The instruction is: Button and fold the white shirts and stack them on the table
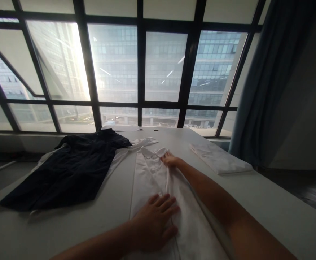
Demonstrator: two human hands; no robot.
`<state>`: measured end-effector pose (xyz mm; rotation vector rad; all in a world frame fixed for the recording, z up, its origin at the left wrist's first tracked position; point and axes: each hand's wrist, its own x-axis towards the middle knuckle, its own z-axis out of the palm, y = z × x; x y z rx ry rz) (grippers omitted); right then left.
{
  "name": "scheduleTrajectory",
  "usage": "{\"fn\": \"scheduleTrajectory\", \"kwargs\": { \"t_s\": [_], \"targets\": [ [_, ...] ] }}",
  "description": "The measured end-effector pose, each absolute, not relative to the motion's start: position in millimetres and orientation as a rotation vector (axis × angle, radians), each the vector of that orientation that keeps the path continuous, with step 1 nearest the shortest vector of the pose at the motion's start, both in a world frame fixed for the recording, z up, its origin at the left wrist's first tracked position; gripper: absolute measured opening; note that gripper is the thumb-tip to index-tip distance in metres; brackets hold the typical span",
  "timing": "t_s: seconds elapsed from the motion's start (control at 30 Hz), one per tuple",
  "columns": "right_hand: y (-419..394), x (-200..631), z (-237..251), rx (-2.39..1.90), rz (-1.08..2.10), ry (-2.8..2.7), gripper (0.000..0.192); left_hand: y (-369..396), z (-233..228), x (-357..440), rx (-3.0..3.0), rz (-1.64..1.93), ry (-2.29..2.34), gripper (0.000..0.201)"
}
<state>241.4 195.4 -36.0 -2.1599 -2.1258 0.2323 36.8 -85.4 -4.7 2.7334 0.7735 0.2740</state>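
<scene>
Big white worktop [268, 202] runs from the near edge out to the window wall; far edge sits just under the window frames [139, 108], right edge drops off toward a dark curtain [266, 90] and dark floor. Bare room along the right side of the worktop and in the near-left corner. Dark garment [66, 169] spread flat on the left half, its lower hem close to the left edge, a white piece poking out beneath it at the top right. White shirt [152, 173] lies lengthwise down the middle, collar end toward the window, near end cut off by the bottom of the frame. Folded white cloth [220, 159] on the right, well apart from the shirt, near the right edge. Strong backlight, so shirt folds and buttons are hard to make out; both forearms cut off at the bottom. Left hand [154, 222] open, fingers spread, palm pressed flat on the shirt's lower part, gripping nothing. Right hand [170, 160] reaches up by the collar, fingers curled on the fabric there; pinch or just pressing, cannot tell.
</scene>
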Motion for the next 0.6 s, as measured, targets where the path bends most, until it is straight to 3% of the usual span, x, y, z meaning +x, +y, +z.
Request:
{"fn": "scheduleTrajectory", "kwargs": {
  "t_s": [0.17,0.33,0.6],
  "targets": [
    [190.6,237.1,-29.5,-2.171,0.296,-2.096,0.073,-67.9,-2.5,34.4,2.719,0.350,1.034,0.057],
    [178.3,227.3,-15.3,-2.175,0.067,-1.874,0.067,-62.7,-9.4,23.8,2.689,0.326,1.131,0.062],
    [86.2,228.4,7.1,-2.082,0.182,-2.131,0.063,-41.8,-18.4,24.9,2.726,0.304,1.163,0.064]
  ]
}}
